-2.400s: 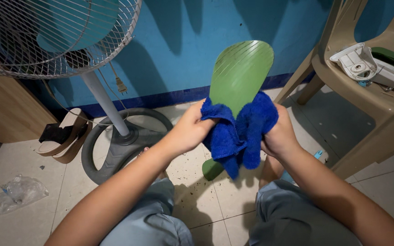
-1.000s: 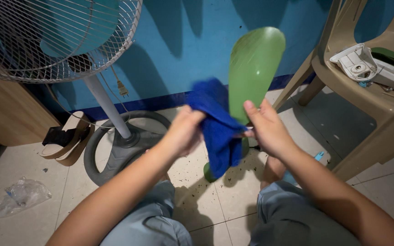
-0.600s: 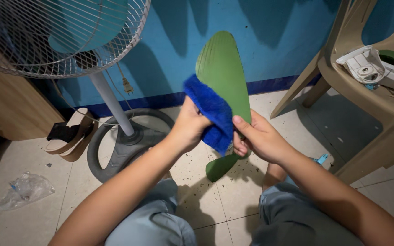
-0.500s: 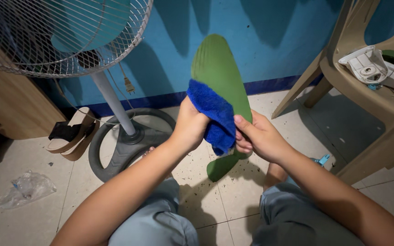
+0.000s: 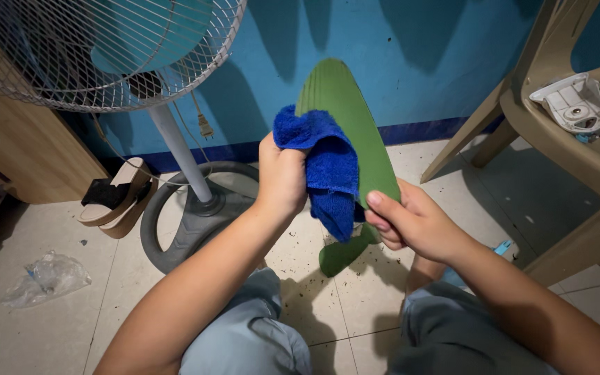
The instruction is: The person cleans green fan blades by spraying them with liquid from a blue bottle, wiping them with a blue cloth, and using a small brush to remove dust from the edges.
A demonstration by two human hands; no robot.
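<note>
Left hand (image 5: pixel 282 177) is clenching a thick blue terry cloth (image 5: pixel 326 167), fingers wrapped around its bunched upper part; the cloth is draping down over the left face of a long green ribbed plastic fan blade (image 5: pixel 345 118). The cloth is touching the blade along its middle stretch, its loose end hanging below the fist.

Right hand (image 5: pixel 411 222) is gripping the blade's lower right edge, thumb pressing on the front face just beside the cloth's hanging end, the other fingers curling behind where they cannot be seen. The blade is standing nearly upright between the two hands, its rounded tip pointing up against the blue painted wall (image 5: pixel 418 55), its narrow lower end (image 5: pixel 338 255) showing below the hands above the tiled floor (image 5: pixel 57 326).

Surroundings: a standing fan with a white wire guard (image 5: pixel 98 52) and a grey round base (image 5: pixel 185 222) is standing to the left. A pair of tan platform sandals (image 5: pixel 112 205) is lying near that base. A crumpled clear plastic bag (image 5: pixel 46 278) is lying on the floor, well apart. A beige plastic chair (image 5: pixel 571 146) at right is carrying a white fan housing part (image 5: pixel 578 104).
</note>
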